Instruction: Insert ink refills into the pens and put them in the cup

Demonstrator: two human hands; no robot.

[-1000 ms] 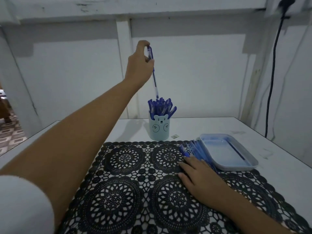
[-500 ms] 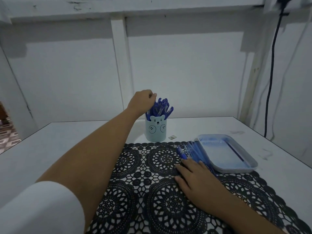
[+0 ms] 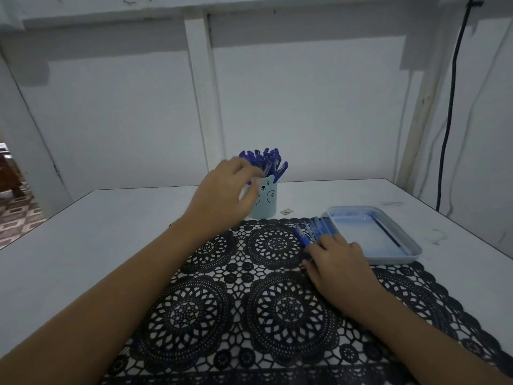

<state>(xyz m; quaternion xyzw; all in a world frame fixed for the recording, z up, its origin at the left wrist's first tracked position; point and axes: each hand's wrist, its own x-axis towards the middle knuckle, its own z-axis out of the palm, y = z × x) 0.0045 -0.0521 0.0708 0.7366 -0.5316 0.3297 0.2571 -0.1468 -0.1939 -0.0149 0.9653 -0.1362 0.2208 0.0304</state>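
left hand (image 3: 222,195) by cup (image 3: 268,202) | pale blue, bear face, holds pens (image 3: 270,162)

1. The cup (image 3: 268,209) is pale blue, with a bear face drawn on it in dark lines.
2. The standing pens (image 3: 270,161) are deep blue.
3. The loose pens (image 3: 313,232) are blue with clear, bluish barrels.
4. The tray (image 3: 413,252) is pale blue-grey, whiter inside; the thin refill (image 3: 387,232) is dark blue.
5. The mat (image 3: 277,301) is black lace in round rosettes with a scalloped edge, white showing through.
6. The table (image 3: 111,232) is white, with faint grey scuffs.
7. The wall (image 3: 305,107) is white; the cable (image 3: 449,107) is black.
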